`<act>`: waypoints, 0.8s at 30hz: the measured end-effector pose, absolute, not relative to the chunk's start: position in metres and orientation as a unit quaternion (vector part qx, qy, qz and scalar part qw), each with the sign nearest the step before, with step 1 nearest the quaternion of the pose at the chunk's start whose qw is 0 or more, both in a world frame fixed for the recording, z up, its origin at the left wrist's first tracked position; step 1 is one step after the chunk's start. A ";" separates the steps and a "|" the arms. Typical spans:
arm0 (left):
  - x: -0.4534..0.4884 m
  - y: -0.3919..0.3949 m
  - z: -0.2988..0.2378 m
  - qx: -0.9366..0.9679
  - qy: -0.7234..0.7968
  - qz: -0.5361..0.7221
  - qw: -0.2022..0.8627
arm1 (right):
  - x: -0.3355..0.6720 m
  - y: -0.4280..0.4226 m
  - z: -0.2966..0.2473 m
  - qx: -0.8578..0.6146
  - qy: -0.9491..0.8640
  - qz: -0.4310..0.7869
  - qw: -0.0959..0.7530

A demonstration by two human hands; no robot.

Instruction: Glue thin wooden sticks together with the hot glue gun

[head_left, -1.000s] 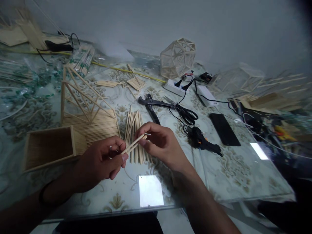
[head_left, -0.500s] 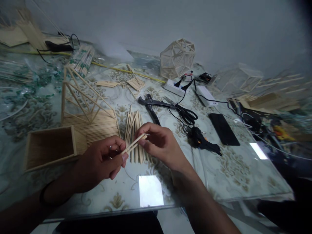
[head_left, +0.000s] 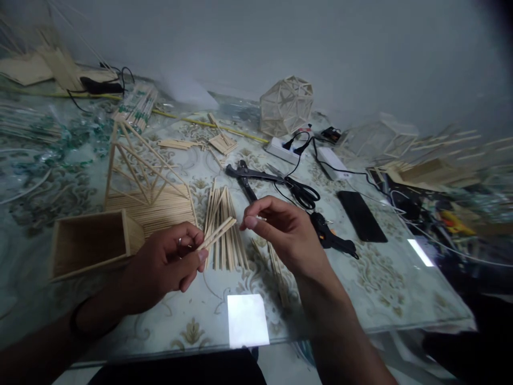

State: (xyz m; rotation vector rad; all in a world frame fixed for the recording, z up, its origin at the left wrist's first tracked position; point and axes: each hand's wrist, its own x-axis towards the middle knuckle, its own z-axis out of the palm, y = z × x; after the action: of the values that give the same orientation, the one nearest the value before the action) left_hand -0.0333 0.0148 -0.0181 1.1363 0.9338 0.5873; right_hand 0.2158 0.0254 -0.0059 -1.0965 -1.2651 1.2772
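Note:
My left hand (head_left: 162,264) pinches a pair of short wooden sticks (head_left: 219,232) between thumb and fingers, their free ends pointing up and to the right. Just right of those ends, my right hand (head_left: 286,232) has thumb and forefinger pressed together. A tiny pale bit shows at its fingertips, too small to name. Behind the held sticks lies a loose pile of wooden sticks (head_left: 230,256) on the table. More sticks (head_left: 277,272) lie partly hidden beside my right hand. An open wooden box (head_left: 128,238) rests on its side by my left hand.
Behind the box stands a triangular stick frame (head_left: 140,174) on a ribbed stick panel (head_left: 170,206). Pliers-like cutters (head_left: 244,176), scissors (head_left: 302,192), a glue gun (head_left: 339,243) and a phone (head_left: 362,216) lie rightward. Farther back are a power strip (head_left: 282,151) and a lattice ball (head_left: 286,106).
My right hand has drawn away to the right from the ends of the sticks. My left hand keeps the sticks in nearly the same place. The view has shifted slightly.

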 end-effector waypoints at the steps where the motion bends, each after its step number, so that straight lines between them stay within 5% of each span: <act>1: -0.034 0.015 -0.019 0.513 0.421 0.264 0.700 | 0.218 0.025 -0.004 -0.459 -0.516 0.525 0.497; 24: -0.031 0.015 -0.010 0.526 0.398 0.285 0.695 | 0.204 0.009 0.006 -0.381 -0.348 0.545 0.661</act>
State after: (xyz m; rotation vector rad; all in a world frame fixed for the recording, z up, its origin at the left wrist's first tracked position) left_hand -0.0305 0.0152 -0.0102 1.1749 0.8878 0.6355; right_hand 0.2036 0.0092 0.0057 -0.8609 -0.7863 1.2339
